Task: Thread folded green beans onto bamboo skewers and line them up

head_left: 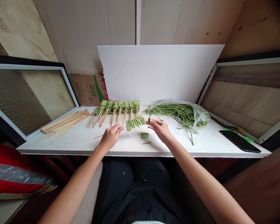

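My left hand (110, 137) is closed around the blunt end of a bamboo skewer, which is held level above the white table (126, 145). Threaded side by side along this skewer is a row of cut green bean pieces (135, 123). At its far end, my right hand (161, 129) pinches a short green bean piece (149, 118) between thumb and fingertips; whether the skewer's tip is in it I cannot tell. Below, between the hands, lie a small neat stack of cut bean pieces (144, 135) and one loose piece (146, 143).
Bare bamboo skewers (65, 123) lie at the left. Loaded bean skewers (121, 107) are piled at the back, sticks towards me. Long green beans (177, 111) spill from a clear plastic bag (200, 115). A black phone (240, 141) rests at right; a white board (161, 74) stands behind.
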Demonstrator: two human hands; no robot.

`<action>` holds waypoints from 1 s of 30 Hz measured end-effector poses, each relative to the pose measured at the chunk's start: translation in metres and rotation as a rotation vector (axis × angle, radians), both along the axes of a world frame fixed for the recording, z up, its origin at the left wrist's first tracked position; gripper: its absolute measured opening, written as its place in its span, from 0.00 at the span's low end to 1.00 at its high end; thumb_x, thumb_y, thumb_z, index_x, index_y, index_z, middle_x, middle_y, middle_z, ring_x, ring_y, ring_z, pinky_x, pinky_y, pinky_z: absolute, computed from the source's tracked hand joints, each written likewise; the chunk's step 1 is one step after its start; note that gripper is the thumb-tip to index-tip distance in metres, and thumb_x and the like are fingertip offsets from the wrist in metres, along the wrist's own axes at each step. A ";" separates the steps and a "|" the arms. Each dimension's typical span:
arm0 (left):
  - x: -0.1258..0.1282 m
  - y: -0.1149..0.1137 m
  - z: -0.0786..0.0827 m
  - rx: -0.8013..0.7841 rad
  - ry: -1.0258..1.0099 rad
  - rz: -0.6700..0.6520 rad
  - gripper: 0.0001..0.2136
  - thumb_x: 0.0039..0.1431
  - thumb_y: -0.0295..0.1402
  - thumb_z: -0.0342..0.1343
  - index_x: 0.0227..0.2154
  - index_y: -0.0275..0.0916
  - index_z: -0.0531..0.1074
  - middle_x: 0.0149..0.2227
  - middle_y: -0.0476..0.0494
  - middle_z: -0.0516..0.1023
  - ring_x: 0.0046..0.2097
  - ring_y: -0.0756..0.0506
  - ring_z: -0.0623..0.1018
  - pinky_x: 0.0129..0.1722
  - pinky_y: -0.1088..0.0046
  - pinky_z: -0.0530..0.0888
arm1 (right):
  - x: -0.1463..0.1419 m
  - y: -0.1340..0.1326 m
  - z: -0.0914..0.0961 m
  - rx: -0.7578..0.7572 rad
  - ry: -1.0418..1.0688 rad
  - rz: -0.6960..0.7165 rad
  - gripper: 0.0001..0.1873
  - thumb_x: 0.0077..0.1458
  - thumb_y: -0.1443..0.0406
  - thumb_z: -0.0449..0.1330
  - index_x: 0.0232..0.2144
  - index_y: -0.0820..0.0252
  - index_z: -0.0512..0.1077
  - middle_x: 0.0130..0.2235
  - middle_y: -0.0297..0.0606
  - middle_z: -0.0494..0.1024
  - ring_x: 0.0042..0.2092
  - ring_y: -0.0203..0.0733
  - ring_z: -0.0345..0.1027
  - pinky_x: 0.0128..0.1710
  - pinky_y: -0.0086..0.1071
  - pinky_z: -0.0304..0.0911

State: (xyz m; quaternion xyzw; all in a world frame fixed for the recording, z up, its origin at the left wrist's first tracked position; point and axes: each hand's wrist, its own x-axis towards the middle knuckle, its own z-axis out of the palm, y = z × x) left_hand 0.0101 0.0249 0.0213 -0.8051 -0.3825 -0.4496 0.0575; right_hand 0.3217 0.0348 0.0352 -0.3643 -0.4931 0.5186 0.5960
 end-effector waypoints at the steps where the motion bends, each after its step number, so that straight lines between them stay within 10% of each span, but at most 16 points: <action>1: 0.000 0.000 0.000 -0.006 0.004 -0.006 0.08 0.71 0.29 0.53 0.38 0.41 0.76 0.31 0.47 0.82 0.32 0.47 0.81 0.34 0.73 0.72 | -0.001 -0.002 0.002 -0.014 0.031 0.013 0.26 0.45 0.46 0.78 0.39 0.56 0.84 0.47 0.46 0.86 0.56 0.52 0.78 0.54 0.42 0.73; 30: 0.002 -0.003 0.000 -0.044 0.019 -0.037 0.08 0.71 0.29 0.53 0.37 0.41 0.77 0.31 0.46 0.82 0.30 0.47 0.79 0.31 0.73 0.70 | 0.000 -0.007 0.002 -0.111 0.023 0.031 0.22 0.43 0.50 0.80 0.36 0.57 0.85 0.45 0.46 0.86 0.51 0.50 0.79 0.45 0.36 0.73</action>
